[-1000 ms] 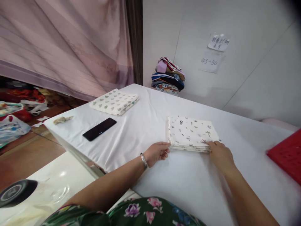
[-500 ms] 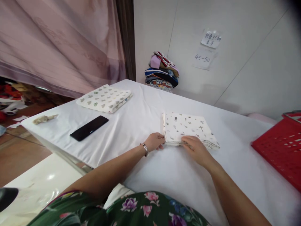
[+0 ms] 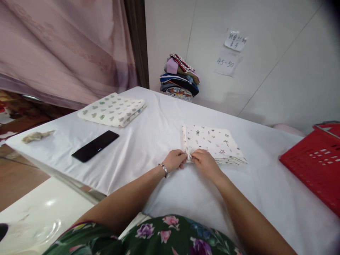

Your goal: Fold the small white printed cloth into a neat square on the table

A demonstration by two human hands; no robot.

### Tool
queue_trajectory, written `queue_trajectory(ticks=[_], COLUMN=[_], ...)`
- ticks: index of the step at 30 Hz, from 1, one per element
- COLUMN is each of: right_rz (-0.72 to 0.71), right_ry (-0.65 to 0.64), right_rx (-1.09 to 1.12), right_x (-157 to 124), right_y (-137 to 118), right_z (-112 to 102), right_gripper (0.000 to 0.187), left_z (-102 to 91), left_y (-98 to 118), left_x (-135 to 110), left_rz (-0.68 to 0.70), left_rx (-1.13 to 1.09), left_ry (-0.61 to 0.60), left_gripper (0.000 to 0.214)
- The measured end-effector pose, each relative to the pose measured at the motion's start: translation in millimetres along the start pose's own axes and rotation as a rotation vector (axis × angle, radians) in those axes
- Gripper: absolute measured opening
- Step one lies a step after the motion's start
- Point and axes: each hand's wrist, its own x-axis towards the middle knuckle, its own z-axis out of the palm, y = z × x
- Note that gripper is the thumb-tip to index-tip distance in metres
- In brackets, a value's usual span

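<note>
A folded white cloth (image 3: 209,141) with small palm and leaf prints lies on the white-covered table (image 3: 148,138) in front of me. My left hand (image 3: 175,159), with a silver bracelet at the wrist, pinches the cloth's near left corner. Close beside it, my right hand (image 3: 205,163) pinches the near edge by the same corner, where the fabric is slightly lifted and bunched. Farther left lies another folded white cloth (image 3: 114,109), printed with grey and green shapes; neither hand touches it.
A black phone (image 3: 95,146) and a small beige scrap (image 3: 37,136) lie on the table's left part. At the right stands a red plastic basket (image 3: 313,163). Behind the table's far edge is a stack of folded fabrics (image 3: 179,79) against the wall.
My right hand has moved left along the near edge to the corner beside my left hand, and the corner fabric is now pulled up a little. The left hand stays at the corner.
</note>
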Motion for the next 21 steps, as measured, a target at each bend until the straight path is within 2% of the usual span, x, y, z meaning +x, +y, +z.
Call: queue_trajectory(ticks=[7, 11, 15, 21], right_rz=[0.056, -0.01, -0.017, 0.058], right_ry=[0.169, 0.145, 0.158, 0.204], right_rx=[0.141, 0.069, 0.015, 0.251], right_x=[-10, -12, -12, -12], right_y=[2, 1, 0, 1], right_z=[6, 9, 13, 10], right_gripper=[0.019, 0.014, 0.012, 0.017], left_z=[-0.7, -0.4, -0.4, -1.0], left_y=[1, 1, 1, 0], left_x=[-3, -3, -3, -4], left_rz=[0.018, 0.023, 0.02, 0.038], left_rx=[-0.009, -0.015, -0.001, 0.006], left_ry=[-0.009, -0.017, -0.013, -0.022], left_gripper=[0.022, 0.021, 0.022, 0.027])
